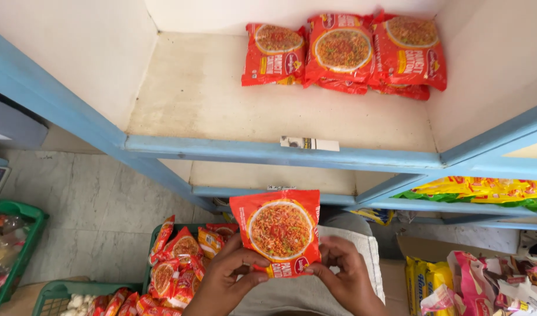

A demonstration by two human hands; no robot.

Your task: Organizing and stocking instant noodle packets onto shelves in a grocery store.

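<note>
Left hand [224, 275] and right hand [344, 272] both pinch lower edge of red noodle packet [278, 231], fingers closed on it | packet upright, below front edge of blue-edged shelf [280, 153] | three like packets [344, 52] at shelf's back right | green basket [157, 234] of packets below shelf, left of hands

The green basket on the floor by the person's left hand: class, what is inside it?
The green basket holds a heap of red-orange noodle packets. The left hand hides the packets beneath it, and the basket's bottom cannot be seen.
</note>
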